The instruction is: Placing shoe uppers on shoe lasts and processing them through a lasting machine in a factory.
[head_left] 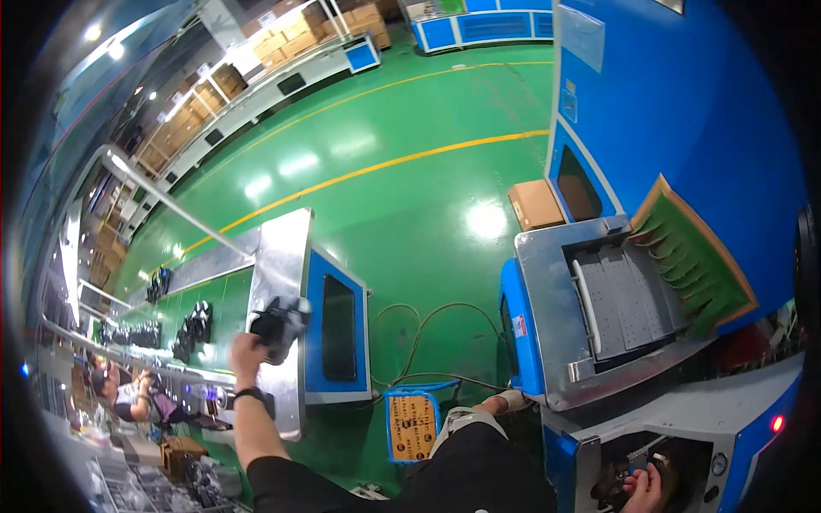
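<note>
Two hands are busy, one on each side. The left hand point(246, 349) is up at about nine o'clock from the person's body, with a dark band on its wrist. It grips a black shoe point(278, 323) tightly. The shoe is in the air, just over the shiny metal end of the conveyor point(286, 256). Its long side runs from the hand toward two o'clock, and the far end tips up and looks pale. I cannot tell which end is the toe.

The right hand point(643, 489) is low at five o'clock, inside a dark opening in the blue machine point(684, 111). Its fingers curl near some dark thing in there, but I cannot tell if it holds anything.

More black shoes point(195, 325) sit on the green belt at nine o'clock from the held shoe, well apart from it. A blue cabinet point(338, 329) with a dark window stands just beside the metal end, at three o'clock from the shoe. A blue crate point(412, 421) with a yellow sheet sits on the green floor point(402, 205) near the person's knee. Cables point(419, 329) loop on the floor between the cabinet and the big machine. That machine has a metal tray point(547, 316) and green flaps point(693, 265) at its mouth. A brown box point(535, 203) rests by its side. Another person point(128, 395) sits at eight o'clock, far from the shoe.
</note>
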Action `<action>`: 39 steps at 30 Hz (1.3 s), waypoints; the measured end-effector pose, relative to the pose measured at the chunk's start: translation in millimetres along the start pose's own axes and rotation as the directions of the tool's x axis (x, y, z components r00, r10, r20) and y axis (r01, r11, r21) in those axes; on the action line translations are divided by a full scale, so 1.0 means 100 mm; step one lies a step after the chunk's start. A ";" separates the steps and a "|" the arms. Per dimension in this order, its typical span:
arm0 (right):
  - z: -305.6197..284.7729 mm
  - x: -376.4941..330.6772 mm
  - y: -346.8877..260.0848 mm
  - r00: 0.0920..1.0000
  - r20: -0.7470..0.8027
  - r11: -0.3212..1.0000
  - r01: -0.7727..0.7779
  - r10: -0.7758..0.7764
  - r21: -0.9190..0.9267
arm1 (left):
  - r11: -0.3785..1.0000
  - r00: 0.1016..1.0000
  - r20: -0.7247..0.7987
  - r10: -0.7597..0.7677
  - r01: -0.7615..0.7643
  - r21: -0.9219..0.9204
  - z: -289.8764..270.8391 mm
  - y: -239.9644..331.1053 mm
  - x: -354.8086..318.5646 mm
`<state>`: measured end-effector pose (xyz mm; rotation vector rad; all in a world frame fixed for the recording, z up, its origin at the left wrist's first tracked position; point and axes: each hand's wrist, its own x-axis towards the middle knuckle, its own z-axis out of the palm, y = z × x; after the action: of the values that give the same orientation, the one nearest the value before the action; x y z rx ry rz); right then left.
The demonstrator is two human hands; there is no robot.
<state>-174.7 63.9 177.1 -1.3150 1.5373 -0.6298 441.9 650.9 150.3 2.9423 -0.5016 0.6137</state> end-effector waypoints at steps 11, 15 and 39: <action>-0.58 0.26 -0.04 0.656 -0.513 0.826 0.509 -0.554 -0.242 | 0.983 0.915 0.376 -0.143 0.177 -0.056 2.07 1.83 -0.53; -0.62 0.46 -0.88 0.405 -0.460 0.585 0.275 -0.790 -0.763 | 0.796 0.649 0.593 0.477 -0.033 -0.604 2.51 4.24 -0.76; -0.61 1.19 -0.85 0.375 -0.402 0.304 -0.294 -0.835 -0.906 | 0.243 -0.115 0.370 0.922 -0.573 -0.782 3.23 13.57 -1.79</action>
<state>-185.0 -84.1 233.4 -2.5691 2.8246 -0.8402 -48.4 -624.2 -183.5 1.8744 -2.2669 -0.9986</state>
